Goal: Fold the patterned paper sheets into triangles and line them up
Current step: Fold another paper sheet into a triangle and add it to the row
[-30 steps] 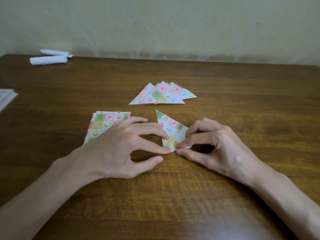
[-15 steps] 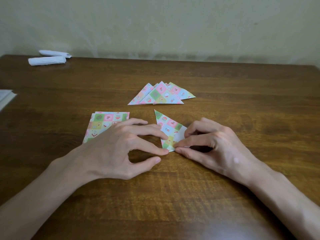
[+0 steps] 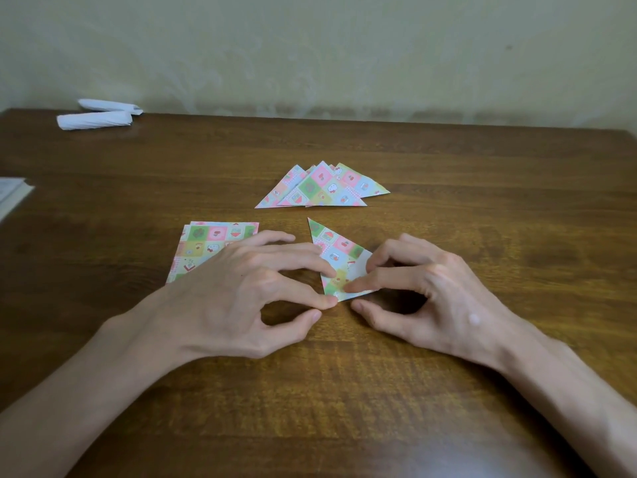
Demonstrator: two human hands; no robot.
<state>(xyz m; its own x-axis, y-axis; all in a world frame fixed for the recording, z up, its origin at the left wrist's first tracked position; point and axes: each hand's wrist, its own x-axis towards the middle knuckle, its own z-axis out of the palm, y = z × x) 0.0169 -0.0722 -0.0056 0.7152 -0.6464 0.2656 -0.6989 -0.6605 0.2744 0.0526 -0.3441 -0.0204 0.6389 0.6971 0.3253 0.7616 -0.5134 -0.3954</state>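
A patterned paper sheet folded into a triangle (image 3: 336,251) lies flat on the wooden table (image 3: 344,391) between my hands. My left hand (image 3: 234,298) presses two fingertips on its left edge and lower corner. My right hand (image 3: 434,294) presses its index fingertip on the lower part, where a white underside shows. A pile of overlapping folded triangles (image 3: 322,189) sits just behind. A small stack of unfolded patterned sheets (image 3: 206,243) lies to the left, partly hidden under my left hand.
Two white rolled paper pieces (image 3: 98,115) lie at the far left back of the table. A white book or pad edge (image 3: 12,194) pokes in at the left edge. A pale wall stands behind the table.
Both hands stay on the triangle. My right thumb has drawn slightly away from the paper's lower corner; the paper has not moved.
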